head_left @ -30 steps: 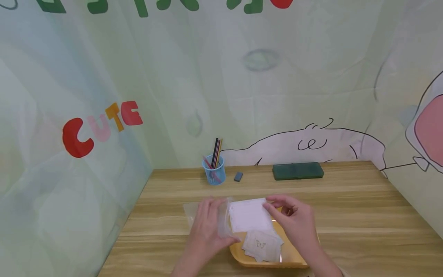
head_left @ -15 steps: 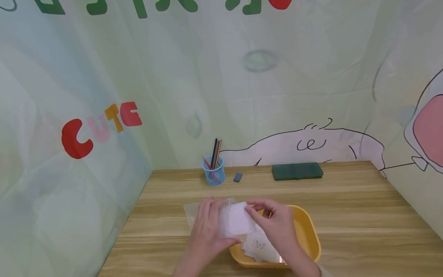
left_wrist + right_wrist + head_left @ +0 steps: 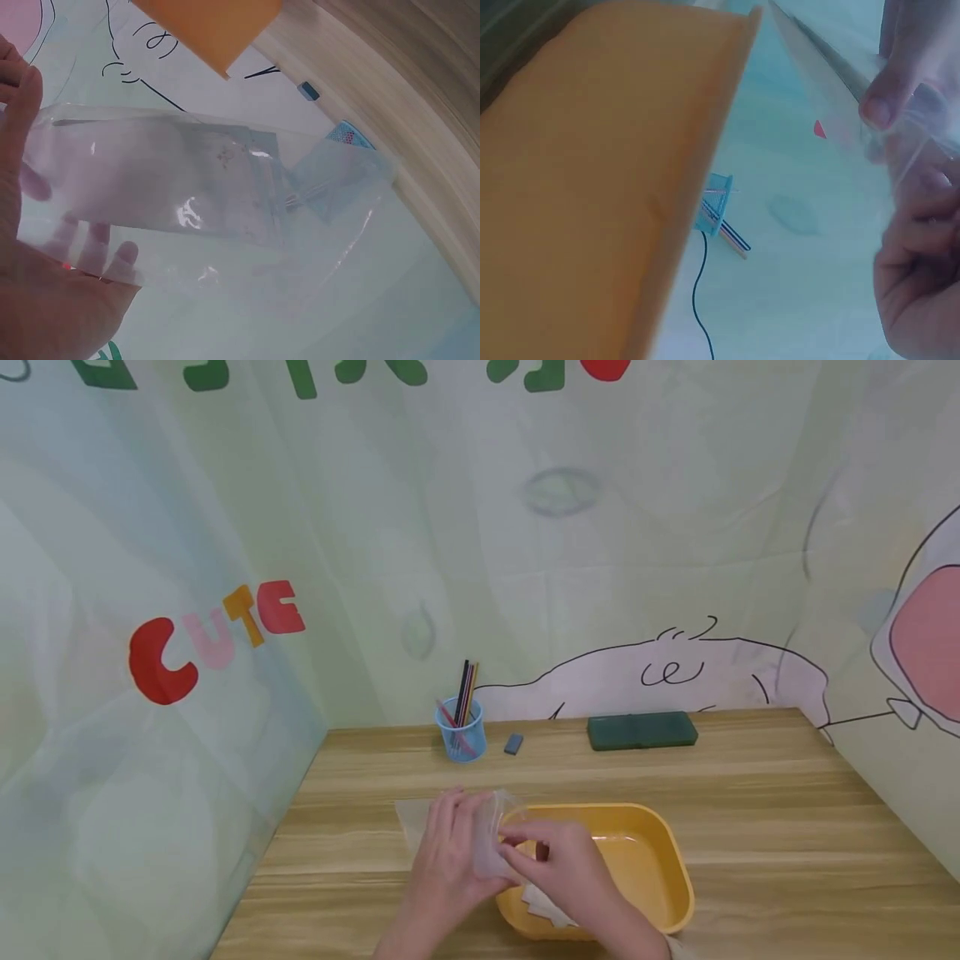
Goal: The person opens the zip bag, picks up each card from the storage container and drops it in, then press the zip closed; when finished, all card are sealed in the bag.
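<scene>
My left hand (image 3: 446, 852) grips a clear plastic bag (image 3: 489, 839), fingers on its far side and thumb below. Inside the bag lies a stack of white paper cards (image 3: 172, 172), seen through the film in the left wrist view; a faint print shows on one. At the bag's mouth my right hand (image 3: 566, 864) pinches the near end of the stack between thumb and forefinger. Below both hands is a yellow tray (image 3: 663, 893). More pale cards (image 3: 546, 908) lie in its left part, partly covered by the right hand.
A blue pen cup (image 3: 463, 735) with several pencils stands at the back of the wooden table (image 3: 765, 827). Beside it lies a small grey-blue eraser (image 3: 513, 744), and further right a dark green case (image 3: 642, 731). Printed cloth walls (image 3: 480, 543) enclose the table.
My right hand has moved left, sliding the white cards into the bag until the film covers them. The left hand has stayed nearly still. More of the tray is now uncovered on the right.
</scene>
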A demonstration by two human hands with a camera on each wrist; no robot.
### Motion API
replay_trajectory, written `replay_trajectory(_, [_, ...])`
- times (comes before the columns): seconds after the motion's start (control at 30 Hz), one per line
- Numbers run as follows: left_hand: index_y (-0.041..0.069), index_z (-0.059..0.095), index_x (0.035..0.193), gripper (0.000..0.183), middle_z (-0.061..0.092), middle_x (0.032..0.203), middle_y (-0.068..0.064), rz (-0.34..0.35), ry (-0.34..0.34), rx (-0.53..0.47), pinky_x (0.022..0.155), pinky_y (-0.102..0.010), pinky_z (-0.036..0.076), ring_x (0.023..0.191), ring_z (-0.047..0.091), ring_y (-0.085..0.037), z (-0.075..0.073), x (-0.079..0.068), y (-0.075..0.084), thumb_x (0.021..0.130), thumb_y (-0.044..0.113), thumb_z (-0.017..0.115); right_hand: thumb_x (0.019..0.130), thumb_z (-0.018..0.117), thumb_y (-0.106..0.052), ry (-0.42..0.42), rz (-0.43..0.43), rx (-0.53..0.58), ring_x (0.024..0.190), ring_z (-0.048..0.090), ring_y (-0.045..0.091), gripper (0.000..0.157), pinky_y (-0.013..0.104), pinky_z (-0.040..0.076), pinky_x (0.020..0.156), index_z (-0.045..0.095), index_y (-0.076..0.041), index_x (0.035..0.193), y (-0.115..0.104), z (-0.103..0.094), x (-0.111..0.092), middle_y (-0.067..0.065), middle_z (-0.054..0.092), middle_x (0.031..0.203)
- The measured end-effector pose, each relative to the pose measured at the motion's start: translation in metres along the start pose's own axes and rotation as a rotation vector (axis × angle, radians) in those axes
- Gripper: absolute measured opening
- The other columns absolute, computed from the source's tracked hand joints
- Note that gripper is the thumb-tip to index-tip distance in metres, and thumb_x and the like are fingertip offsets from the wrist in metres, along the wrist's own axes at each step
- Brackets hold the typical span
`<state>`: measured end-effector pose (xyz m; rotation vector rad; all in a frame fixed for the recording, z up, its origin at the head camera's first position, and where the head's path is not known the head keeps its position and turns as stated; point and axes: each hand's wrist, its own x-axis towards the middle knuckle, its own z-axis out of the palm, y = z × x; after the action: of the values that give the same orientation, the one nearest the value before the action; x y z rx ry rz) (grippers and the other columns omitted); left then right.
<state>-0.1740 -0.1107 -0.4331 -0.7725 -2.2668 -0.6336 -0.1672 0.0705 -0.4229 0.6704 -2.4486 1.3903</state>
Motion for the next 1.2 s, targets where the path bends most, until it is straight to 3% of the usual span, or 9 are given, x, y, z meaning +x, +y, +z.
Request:
replay_trajectory(0.1, [0.001, 0.05, 0.125, 0.098, 0.051, 0.114, -0.011, 0.01, 0.01, 0.009, 0.095, -0.045, 0.044, 0.113, 0.045, -0.032, 0.0, 0.0, -0.001, 0.052, 0.055, 0.086, 0.088, 0.07, -0.027, -0.118, -0.007, 0.007, 0.046, 0.042, 0.001, 0.012, 0.019, 0.042, 0.041, 0.077, -0.02, 0.095, 0.0, -0.002, 0.0, -0.018, 0.064, 0.078])
replay_trajectory(0.17, [0.001, 0.05, 0.125, 0.098, 0.051, 0.113, -0.011, 0.011, 0.013, 0.006, 0.094, -0.045, 0.045, 0.112, 0.046, -0.031, 0.0, -0.001, -0.001, 0.052, 0.055, 0.087, 0.09, 0.068, -0.031, -0.136, -0.012, 0.009, 0.045, 0.041, 0.001, 0.014, 0.019, 0.041, 0.041, 0.077, -0.022, 0.096, -0.001, -0.004, -0.001, -0.019, 0.062, 0.073])
replay_trajectory(0.33, [0.002, 0.051, 0.125, 0.104, 0.05, 0.115, -0.011, -0.013, -0.002, 0.029, 0.095, -0.043, 0.046, 0.112, 0.046, -0.028, -0.001, -0.003, -0.005, 0.042, 0.046, 0.093, 0.088, 0.068, -0.036, -0.03, 0.018, -0.039, 0.048, 0.042, 0.002, 0.012, 0.02, 0.04, 0.042, 0.077, -0.028, 0.094, 0.003, -0.015, -0.006, -0.023, 0.063, 0.075])
replay_trajectory(0.43, [0.003, 0.052, 0.124, 0.104, 0.05, 0.115, -0.011, -0.041, -0.012, 0.056, 0.096, -0.041, 0.046, 0.112, 0.046, -0.026, -0.003, -0.004, -0.01, 0.039, 0.046, 0.093, 0.085, 0.073, -0.031, 0.042, 0.119, -0.098, 0.05, 0.045, 0.004, 0.007, 0.02, 0.04, 0.043, 0.076, -0.028, 0.09, 0.015, -0.027, -0.009, -0.024, 0.064, 0.078])
replay_trajectory(0.53, [0.004, 0.052, 0.124, 0.103, 0.05, 0.115, -0.011, -0.079, -0.034, 0.067, 0.096, -0.041, 0.046, 0.112, 0.046, -0.027, -0.007, -0.005, -0.014, 0.04, 0.047, 0.093, 0.081, 0.078, -0.023, 0.057, 0.243, -0.183, 0.053, 0.045, 0.007, 0.005, 0.022, 0.041, 0.047, 0.075, -0.025, 0.085, 0.035, -0.04, -0.012, -0.022, 0.064, 0.077])
replay_trajectory(0.63, [0.004, 0.051, 0.125, 0.102, 0.05, 0.115, -0.01, -0.123, -0.075, 0.075, 0.096, -0.041, 0.046, 0.111, 0.046, -0.026, -0.011, -0.006, -0.017, 0.041, 0.044, 0.093, 0.075, 0.082, -0.019, -0.001, 0.359, -0.27, 0.061, 0.049, 0.009, 0.013, 0.026, 0.045, 0.056, 0.072, -0.021, 0.083, 0.056, -0.049, -0.017, -0.014, 0.064, 0.079])
replay_trajectory(0.73, [0.005, 0.051, 0.125, 0.101, 0.05, 0.115, -0.008, -0.16, -0.115, 0.079, 0.096, -0.04, 0.046, 0.11, 0.046, -0.024, -0.014, -0.008, -0.02, 0.042, 0.042, 0.094, 0.07, 0.086, -0.021, -0.113, 0.425, -0.323, 0.069, 0.052, 0.012, 0.022, 0.032, 0.048, 0.063, 0.07, -0.017, 0.085, 0.073, -0.052, -0.026, -0.007, 0.062, 0.081])
replay_trajectory(0.9, [0.004, 0.051, 0.126, 0.101, 0.05, 0.111, -0.006, -0.182, -0.151, 0.063, 0.095, -0.038, 0.046, 0.106, 0.046, -0.022, -0.016, -0.011, -0.021, 0.042, 0.04, 0.094, 0.065, 0.089, -0.028, -0.308, 0.438, -0.301, 0.073, 0.049, 0.015, 0.034, 0.035, 0.048, 0.071, 0.067, -0.013, 0.087, 0.092, -0.05, -0.037, -0.003, 0.057, 0.081])
replay_trajectory(1.2, [0.005, 0.051, 0.126, 0.099, 0.049, 0.11, -0.005, -0.196, -0.177, 0.054, 0.096, -0.037, 0.045, 0.107, 0.045, -0.021, -0.016, -0.013, -0.02, 0.044, 0.042, 0.093, 0.057, 0.09, -0.043, -0.359, 0.478, -0.349, 0.073, 0.047, 0.018, 0.058, 0.036, 0.045, 0.069, 0.057, -0.012, 0.093, 0.102, -0.035, -0.042, -0.001, 0.051, 0.084])
